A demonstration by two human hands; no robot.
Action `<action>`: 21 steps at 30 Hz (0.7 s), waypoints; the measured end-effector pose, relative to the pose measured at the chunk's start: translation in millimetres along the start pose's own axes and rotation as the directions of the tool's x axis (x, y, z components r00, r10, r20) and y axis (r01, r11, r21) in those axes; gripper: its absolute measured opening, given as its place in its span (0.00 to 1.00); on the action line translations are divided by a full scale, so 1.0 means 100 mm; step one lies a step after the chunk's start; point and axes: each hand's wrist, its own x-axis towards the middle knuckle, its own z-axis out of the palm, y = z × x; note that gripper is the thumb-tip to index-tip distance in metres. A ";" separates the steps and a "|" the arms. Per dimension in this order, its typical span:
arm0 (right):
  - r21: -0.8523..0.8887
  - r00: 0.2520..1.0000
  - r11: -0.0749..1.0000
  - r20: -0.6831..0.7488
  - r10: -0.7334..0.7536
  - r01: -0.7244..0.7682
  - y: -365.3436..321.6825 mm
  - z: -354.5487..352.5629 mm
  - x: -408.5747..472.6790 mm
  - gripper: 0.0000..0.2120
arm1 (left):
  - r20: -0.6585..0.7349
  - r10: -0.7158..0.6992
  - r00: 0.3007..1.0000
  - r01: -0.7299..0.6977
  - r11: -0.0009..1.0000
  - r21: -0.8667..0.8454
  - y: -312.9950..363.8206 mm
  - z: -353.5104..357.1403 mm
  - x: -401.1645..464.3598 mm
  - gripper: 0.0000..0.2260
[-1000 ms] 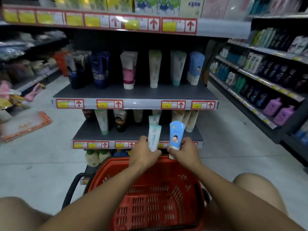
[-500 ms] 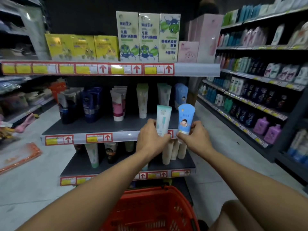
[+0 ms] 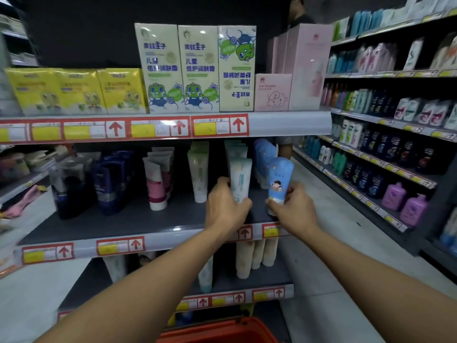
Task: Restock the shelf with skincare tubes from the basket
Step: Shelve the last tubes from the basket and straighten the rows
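Note:
My left hand (image 3: 226, 207) grips a white-and-green tube (image 3: 240, 178) upright over the middle grey shelf (image 3: 128, 226), in front of a row of matching tubes (image 3: 236, 149). A blue tube (image 3: 279, 180) with a cartoon child on it is pinched low down by my right hand (image 3: 293, 211), just in front of a row of the same blue tubes (image 3: 263, 154). Both tubes stand cap down, at or just above the shelf surface. The red basket (image 3: 220, 332) shows only its rim at the bottom edge.
White, pink and dark blue tubes (image 3: 158, 179) fill the left of the same shelf. Boxed creams (image 3: 197, 68) stand on the shelf above, more tubes (image 3: 254, 256) below. A long aisle shelf of bottles (image 3: 385, 149) runs along the right. A person (image 3: 296, 16) stands behind the unit.
Both hands have lifted the tubes from above the basket up and forward to the middle shelf. The view has tilted up, so the basket has dropped to the bottom edge.

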 end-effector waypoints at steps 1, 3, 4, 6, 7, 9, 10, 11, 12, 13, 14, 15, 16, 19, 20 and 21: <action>0.000 1.000 1.000 0.004 -0.001 0.001 0.03 0.03 0.04 0.24 | 0.001 -0.004 1.000 0.004 1.000 -0.003 -0.02 0.04 0.04 0.21; -0.004 1.000 1.000 0.010 0.003 -0.002 0.08 0.10 0.11 0.24 | 0.010 -0.015 1.000 0.015 1.000 -0.017 -0.08 0.13 0.11 0.21; -0.003 1.000 1.000 0.010 0.006 -0.006 0.10 0.13 0.13 0.25 | 0.013 -0.020 1.000 0.020 0.999 -0.027 -0.10 0.18 0.12 0.21; 0.007 1.000 1.000 -0.005 0.009 -0.009 0.13 0.18 0.14 0.25 | 0.006 -0.015 1.000 0.015 0.999 -0.032 -0.15 0.25 0.15 0.23; 0.013 1.000 1.000 -0.017 0.002 -0.002 0.15 0.20 0.14 0.25 | -0.003 -0.006 1.000 0.006 1.000 -0.028 -0.16 0.28 0.15 0.23; 0.004 0.998 1.000 -0.048 -0.028 0.028 0.22 0.25 0.11 0.25 | -0.039 0.018 0.999 -0.018 1.000 -0.005 -0.19 0.32 0.15 0.24; -0.012 0.996 0.998 -0.070 -0.056 0.056 0.25 0.27 0.09 0.26 | -0.063 0.033 0.997 -0.031 0.999 0.027 -0.20 0.33 0.15 0.25; -0.048 0.992 0.995 -0.086 -0.088 0.084 0.30 0.29 0.08 0.25 | -0.078 0.047 0.996 -0.042 0.997 0.071 -0.22 0.34 0.15 0.25; -0.107 0.988 0.988 -0.094 -0.126 0.116 0.34 0.31 0.08 0.23 | -0.079 0.052 0.995 -0.043 0.993 0.111 -0.25 0.35 0.15 0.25; -0.182 0.983 0.973 -0.085 -0.160 0.143 0.37 0.32 0.08 0.22 | -0.069 0.043 0.997 -0.033 0.990 0.138 -0.27 0.37 0.15 0.23; -0.256 0.981 0.953 -0.063 -0.184 0.163 0.39 0.34 0.11 0.22 | -0.055 0.027 0.998 -0.018 0.988 0.153 -0.29 0.38 0.16 0.22; -0.309 0.981 0.936 -0.036 -0.192 0.172 0.40 0.35 0.13 0.22 | -0.046 0.015 0.999 -0.007 0.987 0.160 -0.31 0.39 0.17 0.20; -0.340 0.983 0.925 -0.012 -0.184 0.169 0.39 0.35 0.17 0.23 | -0.042 0.008 0.999 -0.001 0.987 0.163 -0.31 0.39 0.18 0.19; -0.366 0.990 0.920 0.055 -0.131 0.142 0.32 0.36 0.29 0.27 | -0.041 -0.015 0.999 0.023 0.980 0.198 -0.30 0.41 0.27 0.18; -0.357 0.992 0.925 0.074 -0.106 0.126 0.29 0.36 0.33 0.28 | -0.038 -0.021 0.999 0.029 0.977 0.211 -0.29 0.41 0.30 0.18; -0.347 0.993 0.932 0.092 -0.079 0.107 0.27 0.35 0.36 0.29 | -0.031 -0.024 0.999 0.030 0.974 0.225 -0.29 0.41 0.34 0.19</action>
